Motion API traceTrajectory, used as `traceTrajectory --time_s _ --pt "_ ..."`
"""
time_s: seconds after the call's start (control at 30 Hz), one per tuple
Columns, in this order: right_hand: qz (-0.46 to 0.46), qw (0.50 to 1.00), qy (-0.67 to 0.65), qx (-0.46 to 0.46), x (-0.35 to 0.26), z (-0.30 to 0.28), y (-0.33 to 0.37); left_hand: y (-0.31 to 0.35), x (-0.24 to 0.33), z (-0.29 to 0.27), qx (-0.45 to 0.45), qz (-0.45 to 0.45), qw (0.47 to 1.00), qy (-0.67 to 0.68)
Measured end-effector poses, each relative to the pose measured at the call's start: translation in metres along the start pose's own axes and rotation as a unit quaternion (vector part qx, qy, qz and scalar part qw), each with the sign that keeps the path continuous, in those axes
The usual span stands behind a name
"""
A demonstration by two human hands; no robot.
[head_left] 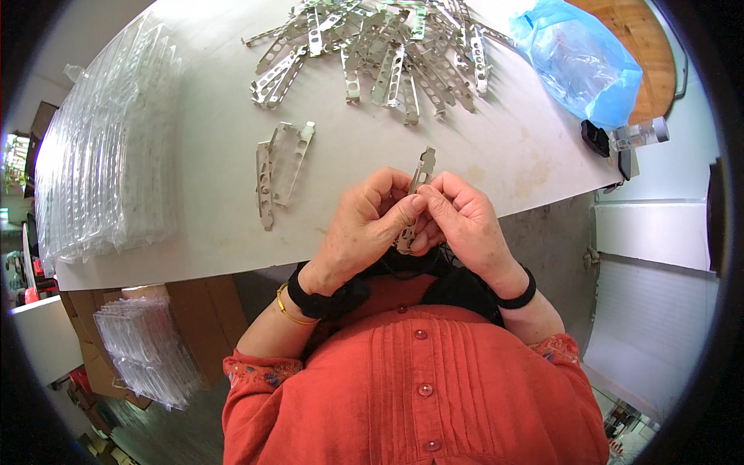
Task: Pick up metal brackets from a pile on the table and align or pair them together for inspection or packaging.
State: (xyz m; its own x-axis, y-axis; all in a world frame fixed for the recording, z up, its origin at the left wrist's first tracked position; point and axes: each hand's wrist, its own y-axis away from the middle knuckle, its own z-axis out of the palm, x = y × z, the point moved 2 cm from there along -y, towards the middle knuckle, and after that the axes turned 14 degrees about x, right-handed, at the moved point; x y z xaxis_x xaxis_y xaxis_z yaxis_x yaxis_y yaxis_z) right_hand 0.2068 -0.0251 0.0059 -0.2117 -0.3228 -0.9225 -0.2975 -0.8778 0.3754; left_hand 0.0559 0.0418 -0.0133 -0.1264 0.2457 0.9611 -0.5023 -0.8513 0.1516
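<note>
Between my two hands, just over the table's near edge, is a narrow metal bracket (423, 167) with holes along its length, tilted with its upper end away from me. My left hand (370, 215) pinches it from the left, thumb across its middle. From the other side, the fingers of my right hand (463, 221) close on the same bracket. My fingers hide part of its middle. Farther left on the table lie a few similar loose brackets (265, 182). A large heap of such metal brackets (387, 66) spreads across the far side.
Stacked clear plastic trays (108, 147) stand on the left of the white table (209, 209). More clear trays (149, 349) sit lower, by a cardboard box (205, 318). At the far right are a blue plastic bag (577, 62), a clear bottle (642, 134) and a black object (595, 138).
</note>
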Motion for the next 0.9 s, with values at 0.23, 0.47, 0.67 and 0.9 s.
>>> traceTrajectory --time_s 0.23,0.47,0.67,0.9 --pt "-0.021 0.998 0.049 -0.017 -0.004 -0.003 0.0 0.004 -0.001 -0.004 0.011 0.03 0.998 -0.052" --pt "-0.227 0.957 0.152 0.098 -0.031 -0.018 0.002 0.004 0.024 -0.002 0.044 0.341 0.864 -0.367" --pt "-0.413 0.83 0.367 0.076 -0.038 -0.024 0.0 0.005 0.032 0.008 0.015 0.404 0.747 -0.529" --pt "-0.416 0.814 0.399 0.075 -0.018 -0.031 -0.013 -0.005 0.011 0.006 -0.012 0.384 0.744 -0.547"
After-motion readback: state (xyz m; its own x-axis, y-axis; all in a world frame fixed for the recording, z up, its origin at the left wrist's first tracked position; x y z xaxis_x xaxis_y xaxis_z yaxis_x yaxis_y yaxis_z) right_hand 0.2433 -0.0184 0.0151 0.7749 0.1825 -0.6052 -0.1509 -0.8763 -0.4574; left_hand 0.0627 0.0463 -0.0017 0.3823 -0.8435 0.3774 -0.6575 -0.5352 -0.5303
